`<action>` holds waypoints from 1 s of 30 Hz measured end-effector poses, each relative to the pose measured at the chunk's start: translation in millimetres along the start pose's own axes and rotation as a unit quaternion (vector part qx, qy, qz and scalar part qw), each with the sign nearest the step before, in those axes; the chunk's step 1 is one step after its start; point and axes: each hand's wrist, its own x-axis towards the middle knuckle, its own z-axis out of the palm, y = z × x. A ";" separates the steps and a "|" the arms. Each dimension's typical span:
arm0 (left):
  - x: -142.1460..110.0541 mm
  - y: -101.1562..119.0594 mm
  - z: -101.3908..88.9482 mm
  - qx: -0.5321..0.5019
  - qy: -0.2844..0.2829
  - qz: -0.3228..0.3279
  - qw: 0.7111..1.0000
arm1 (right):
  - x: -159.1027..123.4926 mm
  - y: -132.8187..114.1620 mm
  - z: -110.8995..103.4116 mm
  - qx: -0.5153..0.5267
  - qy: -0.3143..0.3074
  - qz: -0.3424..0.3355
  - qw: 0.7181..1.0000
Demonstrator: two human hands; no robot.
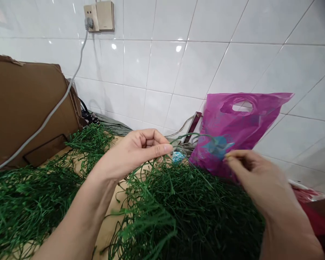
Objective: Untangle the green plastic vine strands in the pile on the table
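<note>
My left hand [148, 146] is closed, thumb pressed against the fingers, on a thin green plastic plant stem [193, 134]. The stem's free length arcs out to the right, and leafy green sprigs hang below the hand. To the right, my right hand [249, 168] is blurred, with thumb and forefinger pinched together. Whether anything lies between those fingertips I cannot make out. Under both hands spreads a large heap of green artificial sprigs [189, 198]. Just behind my right hand stands a purple plastic bag [233, 126] with a cut-out handle.
More green sprigs [38, 195] lie at the left on a tan surface [108, 224]. A cardboard box [27, 104] stands at the back left, with a grey power cord [67, 90] running in front of it to a wall socket [99, 16]. White tiled wall [157, 65] closes off the back.
</note>
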 end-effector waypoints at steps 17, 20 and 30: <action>12.1 -18.7 5.7 0.100 0.002 -0.028 0.995 | -41.5 -84.4 40.6 0.193 -0.206 -0.116 0.952; 12.6 -18.7 3.7 0.090 -0.036 -0.025 0.995 | -44.0 -85.9 40.1 0.174 -0.174 -0.138 0.959; 6.5 -14.1 -6.3 0.015 -0.087 -0.015 0.996 | -18.2 -45.1 24.6 0.134 -0.096 -0.152 0.974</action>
